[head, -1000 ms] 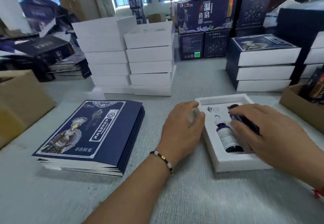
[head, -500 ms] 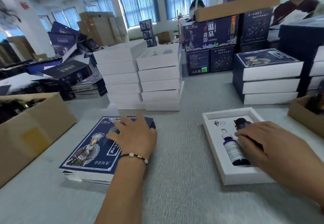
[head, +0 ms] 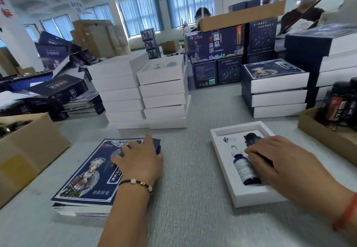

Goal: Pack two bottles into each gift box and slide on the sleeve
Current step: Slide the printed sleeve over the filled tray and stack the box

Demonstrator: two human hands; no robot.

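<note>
The left hand point(head: 140, 161) lies flat, fingers spread, on the stack of sleeves point(head: 90, 177). The right hand point(head: 274, 161) presses a dark bottle point(head: 252, 139) into the white gift box point(head: 222, 171) with straight fingers (the dropper bottle point(head: 244, 167) already lies beside it). Behind stand the white box stacks point(head: 141, 92).

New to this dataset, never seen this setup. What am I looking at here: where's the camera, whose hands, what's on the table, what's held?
There is no robot. One wide-angle camera sits on a person's head and looks down at their own two hands, so there is only this single view.

The left hand rests on a stack of flat blue sleeves. The right hand lies over a dark bottle in the open white gift box, its fingers on the bottle; a full grip cannot be told. A second, labelled bottle lies beside it.

Behind stand stacks of white boxes on the grey table.
</note>
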